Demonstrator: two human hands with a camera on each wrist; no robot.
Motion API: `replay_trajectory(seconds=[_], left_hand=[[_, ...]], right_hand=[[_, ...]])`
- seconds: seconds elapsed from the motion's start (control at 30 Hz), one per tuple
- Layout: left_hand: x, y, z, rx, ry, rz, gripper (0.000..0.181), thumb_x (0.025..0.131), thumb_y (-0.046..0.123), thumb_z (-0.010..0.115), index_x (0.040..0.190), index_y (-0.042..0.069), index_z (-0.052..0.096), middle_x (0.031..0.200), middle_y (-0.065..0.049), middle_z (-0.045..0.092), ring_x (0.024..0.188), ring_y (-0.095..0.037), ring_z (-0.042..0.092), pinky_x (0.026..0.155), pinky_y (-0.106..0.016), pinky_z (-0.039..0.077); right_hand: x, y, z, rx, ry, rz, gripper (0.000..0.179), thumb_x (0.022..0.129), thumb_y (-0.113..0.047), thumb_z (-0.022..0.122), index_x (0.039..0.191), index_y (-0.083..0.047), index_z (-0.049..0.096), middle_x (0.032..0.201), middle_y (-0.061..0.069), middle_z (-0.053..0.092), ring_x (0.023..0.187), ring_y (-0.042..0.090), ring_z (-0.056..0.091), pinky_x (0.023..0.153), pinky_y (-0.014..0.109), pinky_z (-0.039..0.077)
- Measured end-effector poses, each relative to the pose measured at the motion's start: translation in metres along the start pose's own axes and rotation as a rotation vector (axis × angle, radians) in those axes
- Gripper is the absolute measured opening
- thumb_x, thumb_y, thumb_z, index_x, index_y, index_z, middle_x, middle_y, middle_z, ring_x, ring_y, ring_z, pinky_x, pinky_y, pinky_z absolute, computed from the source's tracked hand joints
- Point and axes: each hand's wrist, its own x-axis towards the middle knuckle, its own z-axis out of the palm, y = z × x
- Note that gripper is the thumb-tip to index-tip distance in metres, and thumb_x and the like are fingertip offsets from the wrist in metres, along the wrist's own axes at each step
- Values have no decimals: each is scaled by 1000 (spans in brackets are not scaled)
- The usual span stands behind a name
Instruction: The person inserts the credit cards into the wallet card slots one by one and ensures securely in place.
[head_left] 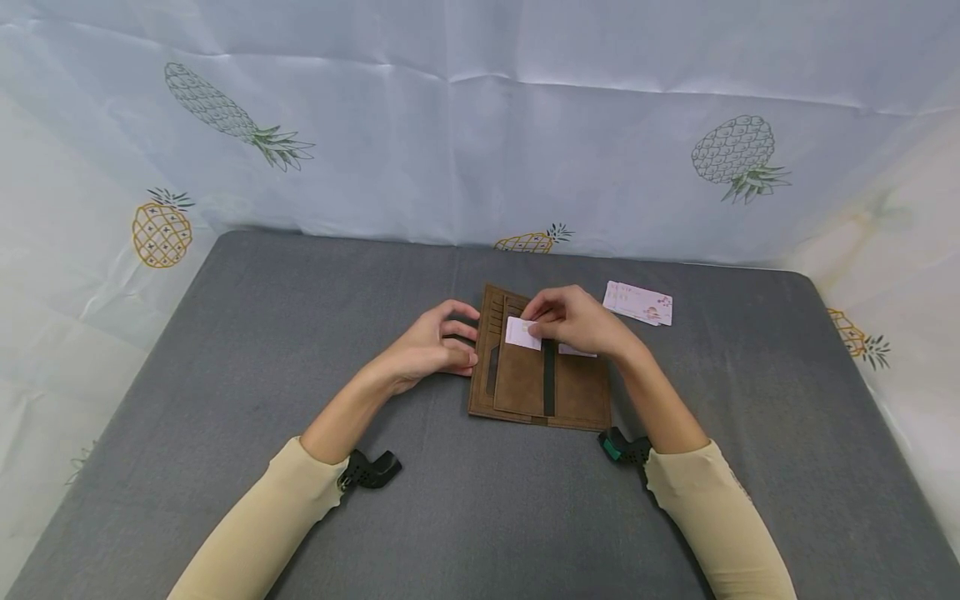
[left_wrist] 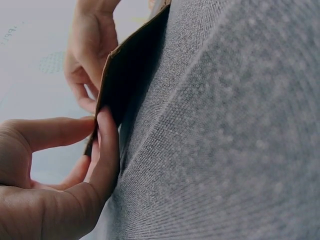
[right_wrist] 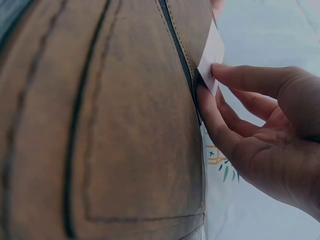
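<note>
A brown leather wallet (head_left: pixel 517 387) lies spread out on the grey table, its slots and pockets facing up. My left hand (head_left: pixel 423 346) pinches the wallet's left edge between thumb and fingers; the left wrist view shows that edge (left_wrist: pixel 107 65) lifted off the cloth. Between thumb and fingers, my right hand (head_left: pixel 585 321) holds a small pale card (head_left: pixel 517 332) over the wallet's left half. The right wrist view shows this card (right_wrist: pixel 212 52) right at the top of a pocket. Part of another pale card (head_left: pixel 577 351) shows in the right half, partly hidden under the right hand.
Several pink-and-white cards (head_left: pixel 637 302) lie overlapping on the grey tabletop (head_left: pixel 300 292), behind and to the right of the wallet. A pale curtain with pineapple prints (head_left: pixel 450 150) hangs along the back edge. Each wrist wears a black camera mount (head_left: pixel 371 469).
</note>
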Motion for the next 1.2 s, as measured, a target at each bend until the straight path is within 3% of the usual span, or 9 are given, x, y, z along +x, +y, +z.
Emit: replay_trajectory(seconds=[0.47, 0.7, 1.2], left_hand=[[-1, 0, 0, 11, 1, -4, 68, 95, -13, 69, 154, 6, 41, 133, -19, 59, 95, -16, 72, 84, -37, 68], [-1, 0, 0, 16, -3, 4, 68, 95, -12, 69, 153, 4, 40, 132, -20, 59, 94, -16, 73, 86, -39, 69], [-2, 1, 2, 16, 3, -9, 68, 95, -13, 68, 154, 6, 40, 135, -20, 58, 94, -15, 72, 84, -37, 69]], right_hand=[[0, -1, 1, 0, -47, 7, 10, 99, -2, 76, 108, -1, 79, 108, 17, 79, 97, 19, 76, 81, 22, 60], [0, -2, 1, -10, -46, 6, 7, 97, -3, 78, 103, -2, 81, 116, 18, 75, 99, 21, 77, 80, 20, 59], [-2, -3, -3, -57, -23, -36, 12, 101, -5, 75, 110, -3, 83, 118, 17, 78, 93, 18, 71, 78, 22, 57]])
